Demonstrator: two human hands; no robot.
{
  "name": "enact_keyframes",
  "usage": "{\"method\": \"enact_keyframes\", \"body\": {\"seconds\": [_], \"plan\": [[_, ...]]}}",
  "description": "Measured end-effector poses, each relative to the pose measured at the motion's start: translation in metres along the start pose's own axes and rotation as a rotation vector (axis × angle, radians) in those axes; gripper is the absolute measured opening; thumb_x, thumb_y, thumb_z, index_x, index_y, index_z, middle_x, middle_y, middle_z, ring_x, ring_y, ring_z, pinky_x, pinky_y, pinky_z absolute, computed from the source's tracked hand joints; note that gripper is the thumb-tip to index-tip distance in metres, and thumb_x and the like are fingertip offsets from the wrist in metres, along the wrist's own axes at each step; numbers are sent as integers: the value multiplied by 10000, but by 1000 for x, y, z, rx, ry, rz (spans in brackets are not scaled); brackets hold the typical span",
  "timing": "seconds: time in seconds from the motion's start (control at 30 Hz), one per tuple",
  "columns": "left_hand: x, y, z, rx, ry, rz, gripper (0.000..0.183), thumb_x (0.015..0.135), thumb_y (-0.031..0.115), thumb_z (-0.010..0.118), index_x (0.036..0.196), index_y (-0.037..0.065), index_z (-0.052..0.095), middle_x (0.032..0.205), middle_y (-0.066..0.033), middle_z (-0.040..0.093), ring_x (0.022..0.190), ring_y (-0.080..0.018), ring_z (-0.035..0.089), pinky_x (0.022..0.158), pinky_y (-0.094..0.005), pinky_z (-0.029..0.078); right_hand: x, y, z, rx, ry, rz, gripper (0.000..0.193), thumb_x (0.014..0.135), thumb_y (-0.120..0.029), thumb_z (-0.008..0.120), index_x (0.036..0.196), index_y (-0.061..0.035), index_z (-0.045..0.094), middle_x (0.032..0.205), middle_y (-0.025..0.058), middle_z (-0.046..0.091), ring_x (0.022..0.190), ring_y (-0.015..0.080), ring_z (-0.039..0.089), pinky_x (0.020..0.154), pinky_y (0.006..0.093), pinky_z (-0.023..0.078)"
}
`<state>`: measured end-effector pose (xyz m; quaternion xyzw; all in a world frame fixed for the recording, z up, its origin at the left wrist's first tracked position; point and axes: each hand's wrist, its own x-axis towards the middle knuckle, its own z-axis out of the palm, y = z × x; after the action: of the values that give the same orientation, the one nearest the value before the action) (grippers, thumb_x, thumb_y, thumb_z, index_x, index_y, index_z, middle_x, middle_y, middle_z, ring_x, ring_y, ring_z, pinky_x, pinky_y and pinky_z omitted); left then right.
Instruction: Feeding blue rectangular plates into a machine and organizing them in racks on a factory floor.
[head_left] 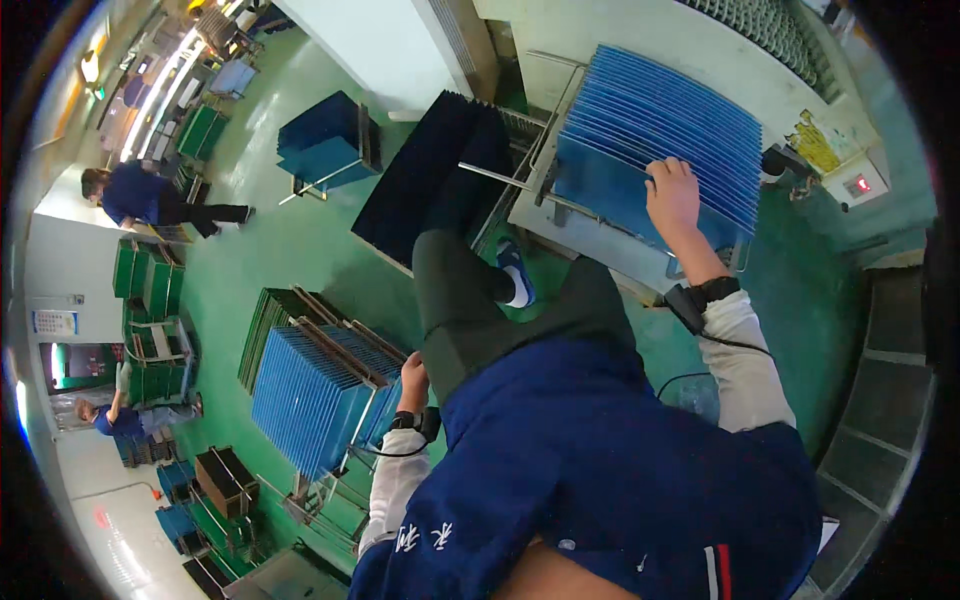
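My right hand [673,202] rests over the edges of a row of thin blue panels [640,120], its fingers bent and apart. The panels stand upright, side by side, in a metal frame [545,165] on a pale bench. At lower left, my left hand [413,383] is beside a second rack of blue panels [310,395]. Its fingers are curled together near the rack's metal rail; whether they grip anything is hidden. A dark stack of panels [435,175] in another rack stands just in front of my legs, left of the bench.
A smaller blue panel stack [325,140] stands farther off on the green floor [225,290]. Green and blue racks [155,280] line the left side, where two people work. A large pale machine [680,30] stands behind the bench. Dark grey panels [880,400] border the right.
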<state>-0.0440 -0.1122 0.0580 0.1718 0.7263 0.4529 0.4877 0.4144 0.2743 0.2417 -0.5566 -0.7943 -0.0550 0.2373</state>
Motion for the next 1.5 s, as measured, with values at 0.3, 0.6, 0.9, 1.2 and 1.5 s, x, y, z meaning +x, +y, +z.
{"method": "enact_keyframes", "body": {"seconds": [0.3, 0.6, 0.9, 1.2, 1.5], "plan": [[13, 7, 5, -74, -24, 87, 361, 906, 144, 697, 1213, -39, 646, 1031, -69, 712, 873, -130, 658, 752, -265, 512, 16, 2, -10, 105, 65, -62, 152, 765, -30, 707, 837, -62, 577, 898, 115, 572, 951, 344, 606, 766, 468, 493], [35, 43, 27, 205, -27, 163, 335, 925, 216, 695, 1150, -33, 689, 1000, -71, 734, 847, -131, 666, 735, -268, 522, 94, -1, -165, 252, 64, -26, 198, 783, -67, 715, 902, -49, 558, 955, 149, 590, 901, 413, 602, 740, 496, 480], [49, 99, 45, 190, -63, 132, 297, 935, 239, 705, 1096, -9, 700, 925, -71, 719, 734, -128, 663, 632, -274, 523, 146, 170, -239, 968, 455, 459, 153, 845, -65, 733, 988, -58, 677, 953, 35, 666, 872, 156, 607, 769, 305, 481], [85, 208, 95, 207, -100, 353, 215, 942, 190, 694, 949, -25, 688, 729, -28, 662, 603, -78, 583, 545, -240, 451, 213, 230, -113, 1588, 375, 694, 134, 900, -104, 705, 1004, -82, 622, 925, 36, 634, 850, 211, 592, 858, 381, 518], [104, 240, 199, 1006, -257, 649, 326, 848, 449, 708, 924, 135, 754, 824, -81, 723, 793, -303, 699, 690, -419, 545, 291, 280, -25, 444, 506, 256, 255, 901, -150, 739, 818, 51, 606, 713, 130, 660, 660, 177, 645, 600, 353, 504]]}}
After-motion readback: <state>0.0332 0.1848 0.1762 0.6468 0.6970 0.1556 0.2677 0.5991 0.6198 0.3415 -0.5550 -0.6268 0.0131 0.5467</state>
